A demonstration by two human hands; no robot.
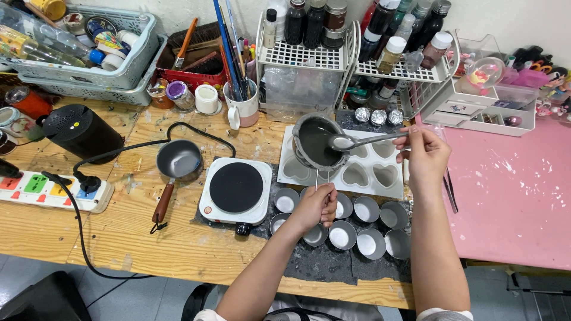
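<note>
Small metal melting pot: round, dented rim, filled with dark grey-brown liquid, held tilted above the white silicone heart mould, over its left cavities. Thin wire handle runs down from the pot to the left hand, which is clenched around it, knuckles up, forearm coming in from bottom centre. Right hand grips a metal spoon by the handle end, fingers pinched on it, wrist bent in from the right; spoon bowl sits at the pot's right rim, looks to be holding pale liquid, can't tell if it touches the surface inside. Mould cavities look mostly empty, heart shaped, pale. Below the mould, two rows of small round metal tins on a dark mat, several with pale set fill; left hand hovers right over the left tins. Just left of the tins: white single hot plate with black disc. Further left a small dark saucepan with a wooden handle, resting on the wooden table. Power strip at the far left edge. Mug of brushes behind the hot plate.
</note>
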